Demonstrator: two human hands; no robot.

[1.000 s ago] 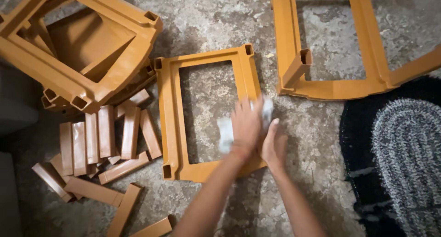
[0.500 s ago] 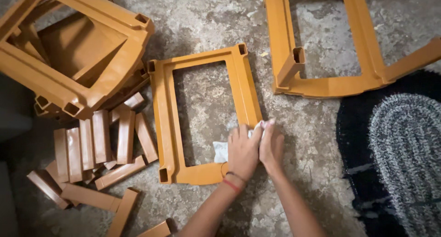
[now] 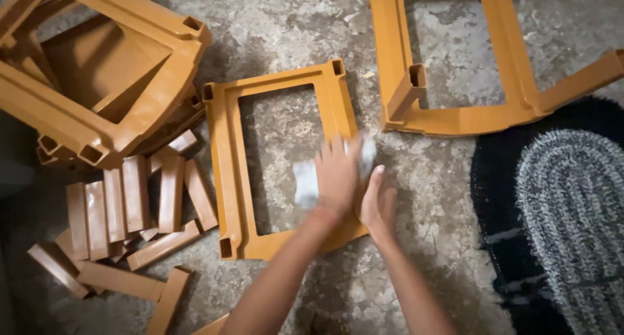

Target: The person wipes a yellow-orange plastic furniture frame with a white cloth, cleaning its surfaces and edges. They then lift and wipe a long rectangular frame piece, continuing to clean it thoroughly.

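Note:
An orange-brown plastic frame (image 3: 227, 159) lies flat on the concrete floor. My left hand (image 3: 337, 174) presses a white cloth (image 3: 305, 184) onto the frame's right rail; the hand is blurred from motion. My right hand (image 3: 377, 202) rests beside it against the rail's outer edge, fingers together, steadying the frame. Part of the cloth pokes out past my left fingertips.
A stack of similar frames (image 3: 97, 75) sits at the upper left. Several loose orange bars (image 3: 136, 198) lie at the left. Another frame with posts (image 3: 455, 114) lies at the upper right. A black and grey braided rug (image 3: 559, 211) covers the floor at the right.
My left hand has slid the cloth up along the right rail from the lower corner. My right hand stays by the rail. The view has shifted slightly.

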